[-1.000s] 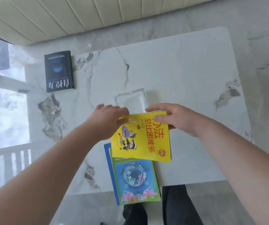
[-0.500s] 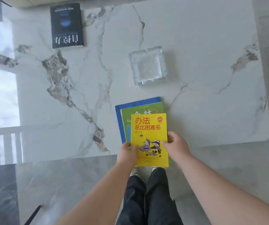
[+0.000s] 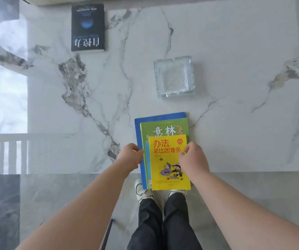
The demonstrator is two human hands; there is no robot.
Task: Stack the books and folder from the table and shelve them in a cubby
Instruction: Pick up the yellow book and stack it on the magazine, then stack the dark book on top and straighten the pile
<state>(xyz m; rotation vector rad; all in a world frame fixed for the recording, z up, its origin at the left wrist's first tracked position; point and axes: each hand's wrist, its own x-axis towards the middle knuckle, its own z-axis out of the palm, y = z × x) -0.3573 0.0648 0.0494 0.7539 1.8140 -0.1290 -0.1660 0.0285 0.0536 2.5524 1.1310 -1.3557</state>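
Three items lie stacked at the table's near edge, overhanging it: a blue folder [image 3: 138, 134] at the bottom, a green magazine [image 3: 163, 129] on it, and a yellow book [image 3: 165, 168] on top. My left hand [image 3: 131, 156] curls around the left edge of the folder and magazine. My right hand [image 3: 193, 159] pinches the yellow book's right edge. A black book [image 3: 87, 27] lies alone at the table's far left, well away from both hands.
A square glass ashtray [image 3: 174, 76] stands on the white marble table [image 3: 235, 141] just beyond the stack. My legs and white shoes [image 3: 141, 192] are below the table's near edge, on a grey tiled floor.
The yellow book has been lowered from both hands onto the green magazine. My left hand has shifted off it to the stack's left edge. The camera has tilted down.
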